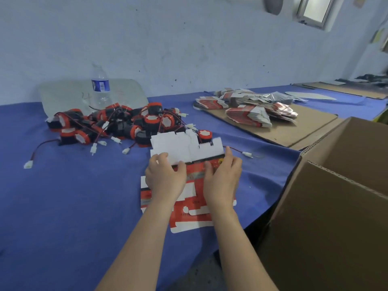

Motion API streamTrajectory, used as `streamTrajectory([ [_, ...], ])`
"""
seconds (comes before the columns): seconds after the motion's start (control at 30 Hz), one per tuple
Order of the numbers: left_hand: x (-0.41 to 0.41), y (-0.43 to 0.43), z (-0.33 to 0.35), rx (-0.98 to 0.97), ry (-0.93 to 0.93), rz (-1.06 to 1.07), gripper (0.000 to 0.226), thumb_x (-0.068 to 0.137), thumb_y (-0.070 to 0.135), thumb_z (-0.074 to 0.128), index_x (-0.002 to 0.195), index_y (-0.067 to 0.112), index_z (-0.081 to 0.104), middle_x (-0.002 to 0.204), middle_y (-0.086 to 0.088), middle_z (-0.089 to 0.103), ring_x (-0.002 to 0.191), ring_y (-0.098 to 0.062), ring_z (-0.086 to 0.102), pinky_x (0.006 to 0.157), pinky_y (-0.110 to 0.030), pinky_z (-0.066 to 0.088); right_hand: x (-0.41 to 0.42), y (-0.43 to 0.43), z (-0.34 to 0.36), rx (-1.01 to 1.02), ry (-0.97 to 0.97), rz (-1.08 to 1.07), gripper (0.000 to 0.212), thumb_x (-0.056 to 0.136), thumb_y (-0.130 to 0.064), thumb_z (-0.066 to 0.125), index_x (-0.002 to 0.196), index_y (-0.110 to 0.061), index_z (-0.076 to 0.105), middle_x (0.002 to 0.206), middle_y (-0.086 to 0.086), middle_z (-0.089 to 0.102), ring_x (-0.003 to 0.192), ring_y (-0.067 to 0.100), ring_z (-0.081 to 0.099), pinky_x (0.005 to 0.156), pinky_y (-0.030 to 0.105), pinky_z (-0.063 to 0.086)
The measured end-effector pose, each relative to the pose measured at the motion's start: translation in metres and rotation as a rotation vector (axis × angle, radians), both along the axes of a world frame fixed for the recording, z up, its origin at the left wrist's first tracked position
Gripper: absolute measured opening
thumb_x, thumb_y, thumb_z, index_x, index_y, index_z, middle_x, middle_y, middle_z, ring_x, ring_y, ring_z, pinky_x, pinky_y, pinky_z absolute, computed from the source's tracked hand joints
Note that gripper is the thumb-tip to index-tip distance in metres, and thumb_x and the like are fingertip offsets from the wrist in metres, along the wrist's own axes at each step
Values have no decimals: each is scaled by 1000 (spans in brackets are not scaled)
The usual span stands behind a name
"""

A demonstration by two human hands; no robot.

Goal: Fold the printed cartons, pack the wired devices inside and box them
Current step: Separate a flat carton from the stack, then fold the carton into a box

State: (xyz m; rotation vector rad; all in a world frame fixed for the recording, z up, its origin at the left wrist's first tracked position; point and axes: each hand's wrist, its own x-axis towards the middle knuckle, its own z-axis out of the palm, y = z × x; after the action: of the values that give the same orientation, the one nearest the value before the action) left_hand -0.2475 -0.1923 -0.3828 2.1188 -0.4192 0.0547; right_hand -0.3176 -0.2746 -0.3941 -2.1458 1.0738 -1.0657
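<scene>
Red-and-white printed carton blank (194, 185) is laid on the blue cloth-covered surface (73, 196), with its far white half bent upward. It is pinched along the fold by the left hand (165, 177) and the right hand (222, 177), fingers curled over the raised flap. Red-and-black wired devices (117, 124) are heaped just behind it, and an open brown corrugated box (327, 206) is seen at the right

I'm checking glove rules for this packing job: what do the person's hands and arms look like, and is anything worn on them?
The left hand and the right hand are bare, with no gloves. No ring, watch or bracelet shows. The left forearm and the right forearm are bare too, with no sleeve in view down to the frame's lower edge.
</scene>
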Motion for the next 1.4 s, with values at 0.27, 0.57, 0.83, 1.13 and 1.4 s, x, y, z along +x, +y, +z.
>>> streamTrajectory([
  [0.27,12,22,53,-702,67,-166,29,90,49,57,115,38,47,105,27,62,97,10,59,85,-23,48,16,28,59,60,-540,412,31,100,-23,44,130,-32,40,119,-18,55,108,-4,52,89,14,41],
  [0.57,65,137,39,-710,-165,89,59,78,31,73,121,27,33,113,19,53,93,19,56,73,-3,45,102,125,48,163,-514,841,46,101,-19,41,145,-20,30,142,-10,44,130,2,41,110,28,35],
  [0.83,90,197,-8,-622,-167,217,33,87,20,67,114,25,48,100,22,59,87,17,58,69,-1,42,151,201,8,331,-331,1104,39,104,-21,34,141,-32,38,130,-26,50,113,-11,48,94,4,35],
  [1.13,87,212,-4,-675,-37,50,31,74,48,65,98,31,54,86,32,66,80,10,64,63,-6,47,145,177,8,573,-308,1142,24,100,-40,43,99,-39,67,96,-18,71,88,-3,65,69,10,48],
  [1.4,83,208,-4,-675,39,150,23,101,34,39,96,46,58,85,15,70,79,-3,68,61,-16,50,141,185,8,604,-424,1050,32,94,-19,56,124,-28,53,102,-7,68,86,3,67,71,17,52],
])
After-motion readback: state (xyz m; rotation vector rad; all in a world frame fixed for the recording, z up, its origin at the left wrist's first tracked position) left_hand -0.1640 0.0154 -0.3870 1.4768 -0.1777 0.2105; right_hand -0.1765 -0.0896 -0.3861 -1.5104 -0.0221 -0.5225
